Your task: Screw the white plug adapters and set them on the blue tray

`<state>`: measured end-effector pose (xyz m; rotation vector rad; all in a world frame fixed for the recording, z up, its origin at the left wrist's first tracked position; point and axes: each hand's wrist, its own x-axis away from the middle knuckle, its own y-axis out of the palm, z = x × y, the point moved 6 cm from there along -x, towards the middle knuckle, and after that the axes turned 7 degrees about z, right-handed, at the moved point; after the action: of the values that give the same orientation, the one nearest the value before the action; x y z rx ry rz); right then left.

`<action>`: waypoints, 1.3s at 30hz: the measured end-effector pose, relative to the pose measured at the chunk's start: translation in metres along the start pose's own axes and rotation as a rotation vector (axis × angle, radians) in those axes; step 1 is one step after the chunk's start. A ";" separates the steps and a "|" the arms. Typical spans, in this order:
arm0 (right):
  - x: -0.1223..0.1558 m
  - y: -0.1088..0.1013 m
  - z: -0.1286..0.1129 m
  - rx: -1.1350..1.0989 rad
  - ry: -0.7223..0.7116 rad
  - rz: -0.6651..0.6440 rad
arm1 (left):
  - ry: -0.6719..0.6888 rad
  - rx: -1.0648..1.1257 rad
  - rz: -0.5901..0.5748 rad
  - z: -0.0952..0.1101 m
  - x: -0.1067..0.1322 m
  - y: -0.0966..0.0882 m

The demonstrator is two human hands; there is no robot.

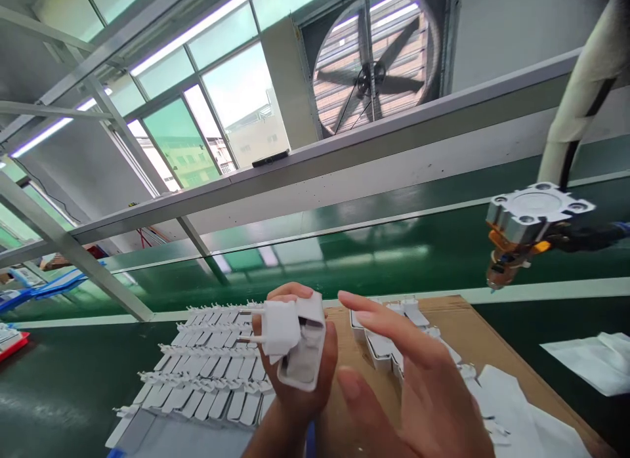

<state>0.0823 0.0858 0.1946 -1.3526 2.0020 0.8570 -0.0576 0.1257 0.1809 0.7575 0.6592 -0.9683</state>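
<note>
My left hand (295, 405) is closed around a white plug charger housing (301, 373) in the middle of the view. Its open end faces me and the hollow inside shows. A white cap with two metal pins (280, 328) sits tilted at the housing's edge, its pins pointing left; whether it is attached, I cannot tell. Just to the right hovers my right hand (418, 379), thumb and fingers apart, with nothing between them and not touching the charger.
On the left stand rows of white chargers (211, 366) with pins up. More white housings (381, 346) lie on a brown board (453, 313) at right, near white sheets (522, 405). A metal cylinder tool (539, 212) hangs at upper right. A rail (335, 146) crosses above the green bench.
</note>
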 end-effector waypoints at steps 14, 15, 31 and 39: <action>0.001 0.018 0.024 -0.210 0.306 -0.178 | 0.111 -0.005 -0.072 0.005 0.009 0.005; 0.001 0.018 0.025 -0.214 0.309 -0.174 | 0.118 -0.001 -0.081 0.004 0.009 0.005; -0.005 0.012 0.037 -0.194 0.223 -0.212 | -0.029 -0.027 -0.186 -0.003 -0.002 0.007; -0.047 -0.070 0.045 -0.029 0.087 0.445 | -0.399 -0.046 -0.463 -0.002 -0.014 -0.013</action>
<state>0.1678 0.1273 0.1878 -0.9829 2.4146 1.0361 -0.0749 0.1292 0.1870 0.3534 0.5099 -1.4749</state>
